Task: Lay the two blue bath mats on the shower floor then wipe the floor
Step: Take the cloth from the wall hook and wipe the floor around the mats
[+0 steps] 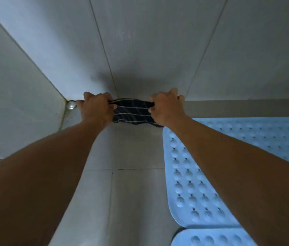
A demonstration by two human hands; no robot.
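Note:
A dark cloth with thin white stripes [132, 110] is stretched between my hands at the foot of the far wall. My left hand [94, 108] grips its left end and my right hand [166, 108] grips its right end. One light blue bath mat [189, 178] with rows of round bumps lies flat on the grey tiled floor [136, 192] on the right; my right forearm hides part of it. A second blue mat [214, 237] lies at the bottom edge, its near part out of frame.
Grey tiled walls [140, 50] close in ahead and on the left. A small shiny metal fitting [71, 104] sits in the left corner at floor level. A raised grey ledge [246, 108] runs along the far wall on the right.

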